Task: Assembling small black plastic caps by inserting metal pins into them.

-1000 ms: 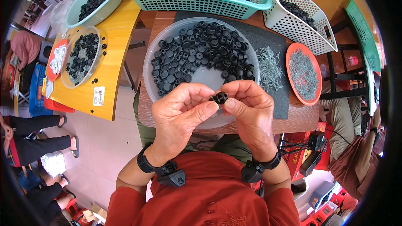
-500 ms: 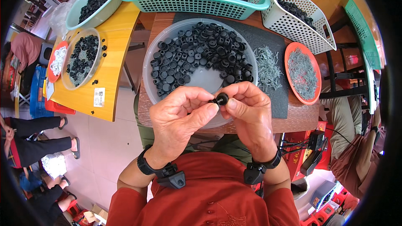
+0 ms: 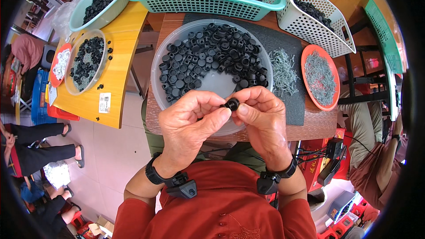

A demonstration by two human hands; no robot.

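Your left hand (image 3: pixel 188 117): thumb and forefinger pinching left side of small black part (image 3: pixel 232 103). Your right hand (image 3: pixel 263 119): thumb and fingertips gripping its right side. Part held over near edge of clear round tub (image 3: pixel 219 84), between both hands. Tub holds loose black caps (image 3: pixel 179 75), bare patch toward you. Right of tub: pile of metal pins (image 3: pixel 284 71) on dark mat (image 3: pixel 295 114); more pins in orange-red plate (image 3: pixel 328 106). Teal basket (image 3: pixel 208 8) behind tub.

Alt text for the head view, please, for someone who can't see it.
The left grip and right grip pinch a small black plastic part over a translucent round tub of black parts. To the right, an orange plate holds pin-like metal pieces.
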